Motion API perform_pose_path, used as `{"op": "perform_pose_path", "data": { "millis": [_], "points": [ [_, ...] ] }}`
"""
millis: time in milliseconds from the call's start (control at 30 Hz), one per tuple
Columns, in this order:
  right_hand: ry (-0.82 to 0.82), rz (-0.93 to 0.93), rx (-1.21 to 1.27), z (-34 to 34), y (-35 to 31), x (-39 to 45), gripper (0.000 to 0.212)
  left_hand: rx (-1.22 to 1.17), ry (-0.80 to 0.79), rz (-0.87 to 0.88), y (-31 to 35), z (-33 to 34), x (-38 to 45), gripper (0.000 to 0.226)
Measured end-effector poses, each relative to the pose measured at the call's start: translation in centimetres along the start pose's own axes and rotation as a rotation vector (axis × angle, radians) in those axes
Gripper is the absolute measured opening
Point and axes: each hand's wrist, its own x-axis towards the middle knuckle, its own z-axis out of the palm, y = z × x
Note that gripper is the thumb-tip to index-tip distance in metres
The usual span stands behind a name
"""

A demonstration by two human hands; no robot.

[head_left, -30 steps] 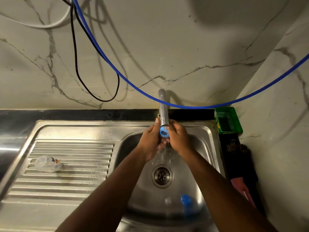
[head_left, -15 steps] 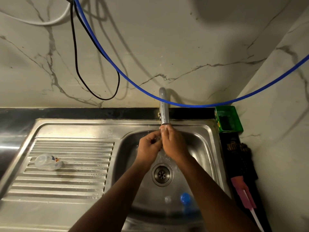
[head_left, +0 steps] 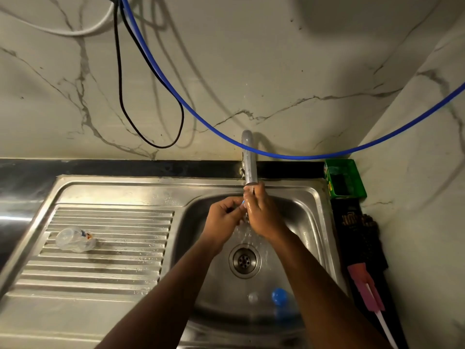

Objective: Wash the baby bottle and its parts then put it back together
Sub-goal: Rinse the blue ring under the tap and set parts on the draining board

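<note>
Presently both hands meet directly under the spout of the tap [head_left: 249, 159], a plain cylindrical metal tube from which water runs. The left hand [head_left: 222, 217] has its fingers curled inward around a small blue part [head_left: 243, 202], of which only a sliver shows; its shape cannot be told. The right hand [head_left: 261, 215] lies against the left with fingers bent over the same spot, wet and glossy; whether it actually grips the part cannot be told.

In the near end of the basin rests a blue rounded cap [head_left: 279, 295], smooth plastic, with a small clear piece [head_left: 253, 297] just beside it. On the ribbed drainboard [head_left: 105, 258] to the left lies a clear plastic bottle [head_left: 74, 239] on its side, translucent, with a small coloured mark.

The sink [head_left: 309, 222] is brushed stainless steel, beaded with droplets, with a round perforated drain [head_left: 244, 260] at its middle. A dark counter strip runs behind it. The wall is pale marble-patterned slab with grey veins. A blue hose [head_left: 201, 122] sags across it; a black cable [head_left: 120, 96] loops at left. A green box [head_left: 344, 178] sits in the right corner, and a pink-headed brush [head_left: 364, 288] lies along the right edge.
</note>
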Motion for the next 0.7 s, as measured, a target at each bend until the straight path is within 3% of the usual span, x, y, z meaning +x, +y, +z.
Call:
{"op": "perform_pose_path", "data": {
  "millis": [100, 200, 267, 300, 400, 567, 633, 700],
  "points": [
    [0.005, 0.044, 0.136, 0.2, 0.0, -0.2, 0.035, -0.063, 0.012, 0.014, 0.2, 0.1, 0.1, 0.016],
    [-0.018, 0.286, 0.507, 0.3, -1.0, 0.0, 0.047, -0.174, 0.032, -0.01, 0.6, 0.6, -0.4, 0.019],
    [0.024, 0.413, 0.604, 0.1, -1.6, 0.3, 0.051, -0.221, 0.026, -0.033, 0.4, 1.2, -0.8, 0.02],
    [0.062, 0.397, 0.546, 0.0, -1.5, 0.5, 0.05, -0.23, 0.014, -0.043, 0.2, 1.3, -1.0, 0.02],
    [0.16, 0.112, 0.202, -0.2, -0.7, 0.5, 0.029, -0.24, -0.017, -0.061, 0.2, 1.1, -0.8, 0.022],
    [0.111, -0.042, -0.08, -0.3, -0.1, 0.3, 0.017, -0.11, 0.077, -0.013, 0.3, 0.7, 0.3, 0.014],
    [0.128, -0.047, -0.147, -0.4, -0.4, 0.3, 0.025, -0.074, 0.084, 0.005, 0.0, 0.9, 0.1, 0.013],
    [0.045, 0.152, 0.064, -0.6, -1.4, 0.3, 0.033, -0.085, 0.112, 0.009, -0.3, 0.9, -0.1, 0.012]
  ]
}}
